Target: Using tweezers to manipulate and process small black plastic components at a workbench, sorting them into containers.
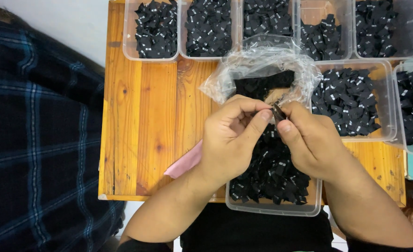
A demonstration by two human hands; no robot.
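Note:
My left hand (pixel 232 137) and my right hand (pixel 311 137) meet above a clear plastic tub (pixel 271 208) filled with small black fabric labels. Between the thumbs and forefingers of both hands is pinched one small black label (pixel 278 112). Just beyond my fingers lies an open clear plastic bag (pixel 257 65) with more black labels inside.
A wooden table (pixel 145 121) carries several clear tubs of black labels along the back (pixel 157 30) and at the right (pixel 351 100). A pink strip (pixel 183 163) lies under my left wrist. A dark plaid cloth (pixel 38 140) fills the left side.

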